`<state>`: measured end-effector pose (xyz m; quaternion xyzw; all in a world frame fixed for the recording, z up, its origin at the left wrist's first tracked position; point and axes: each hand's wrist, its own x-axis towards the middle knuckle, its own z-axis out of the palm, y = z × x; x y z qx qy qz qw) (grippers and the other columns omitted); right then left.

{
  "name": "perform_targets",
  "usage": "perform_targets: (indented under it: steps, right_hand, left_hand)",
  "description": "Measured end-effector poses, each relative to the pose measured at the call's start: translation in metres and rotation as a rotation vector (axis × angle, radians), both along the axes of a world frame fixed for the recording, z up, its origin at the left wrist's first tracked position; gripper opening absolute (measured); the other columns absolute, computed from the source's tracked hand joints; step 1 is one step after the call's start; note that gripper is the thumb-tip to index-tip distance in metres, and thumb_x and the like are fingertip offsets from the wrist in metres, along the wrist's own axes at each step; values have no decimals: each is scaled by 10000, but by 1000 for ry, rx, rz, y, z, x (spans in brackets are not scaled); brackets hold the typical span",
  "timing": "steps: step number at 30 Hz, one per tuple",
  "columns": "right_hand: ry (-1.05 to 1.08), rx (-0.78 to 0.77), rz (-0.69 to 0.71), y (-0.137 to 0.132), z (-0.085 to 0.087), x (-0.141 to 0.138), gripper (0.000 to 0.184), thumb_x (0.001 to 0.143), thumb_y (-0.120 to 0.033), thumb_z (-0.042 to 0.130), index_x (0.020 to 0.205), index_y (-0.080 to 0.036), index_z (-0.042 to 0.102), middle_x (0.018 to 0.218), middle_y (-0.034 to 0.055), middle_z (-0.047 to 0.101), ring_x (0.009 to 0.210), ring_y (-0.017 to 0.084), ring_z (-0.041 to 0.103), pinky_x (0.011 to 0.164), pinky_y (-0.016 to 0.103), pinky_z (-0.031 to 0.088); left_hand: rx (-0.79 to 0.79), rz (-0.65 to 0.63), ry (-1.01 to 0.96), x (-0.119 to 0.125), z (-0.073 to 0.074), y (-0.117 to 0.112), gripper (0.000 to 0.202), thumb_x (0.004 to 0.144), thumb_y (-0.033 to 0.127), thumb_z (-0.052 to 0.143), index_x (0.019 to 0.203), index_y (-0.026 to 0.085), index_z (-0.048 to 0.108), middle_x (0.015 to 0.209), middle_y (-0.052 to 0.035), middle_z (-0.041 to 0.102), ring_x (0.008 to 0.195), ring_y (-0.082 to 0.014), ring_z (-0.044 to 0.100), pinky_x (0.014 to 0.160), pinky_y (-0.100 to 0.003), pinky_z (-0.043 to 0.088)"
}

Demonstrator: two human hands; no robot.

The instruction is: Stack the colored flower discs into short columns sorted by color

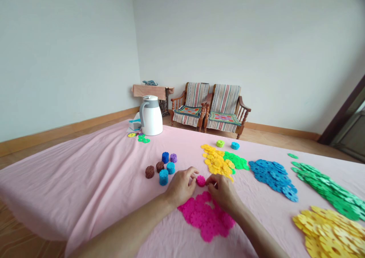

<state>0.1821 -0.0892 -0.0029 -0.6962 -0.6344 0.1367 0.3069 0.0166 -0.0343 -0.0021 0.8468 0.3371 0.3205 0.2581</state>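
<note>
A short stack of pink snowflake discs [201, 180] stands on the pink cloth between my two hands. My left hand [181, 185] is just left of it, fingers bent and thumb apart, with nothing visible in them. On the other side my right hand [222, 189] has its fingertips pinched together at the stack's right edge; what they hold, if anything, is hidden. Below both wrists spreads a loose pile of pink discs [207, 220]. Left of my left hand stand light blue stacks [163, 177], brown stacks [149, 171], a dark blue stack [165, 157] and a purple stack [173, 158].
Beyond my right hand lie piles of yellow discs [218, 161], green discs [236, 160] and blue discs [273, 176]. Further right are more green discs [327, 187] and yellow discs [333, 231]. A white jug [152, 117] stands at the back left. Two wooden chairs [225, 102] are behind.
</note>
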Motion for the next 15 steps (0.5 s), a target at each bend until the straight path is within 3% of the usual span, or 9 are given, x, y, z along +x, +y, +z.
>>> perform_targets:
  steps: [5,9,15]
  right_hand:
    - [-5,21,6,-1,-1,0,230,671,-102,438,698,-169,657,659,42,656,623,147,577,581,236,375]
    - [1,103,-17,-1,-4,-2,242,660,-116,476,851,-156,620,762,42,638,620,136,561,594,244,404]
    - [7,234,177,1,-3,-10,429,645,-81,497,1051,-195,574,1009,61,617,967,191,552,850,319,420]
  left_hand:
    - [13,-2,10,0,4,-2,274,770,86,453,993,187,576,840,-16,686,608,-123,609,582,-209,432]
    - [17,23,-23,0,6,-3,286,759,81,462,999,187,576,871,-20,673,629,-123,602,602,-213,441]
    - [12,36,-59,-1,7,-3,301,749,67,462,998,189,577,864,-26,664,704,-142,615,645,-221,456]
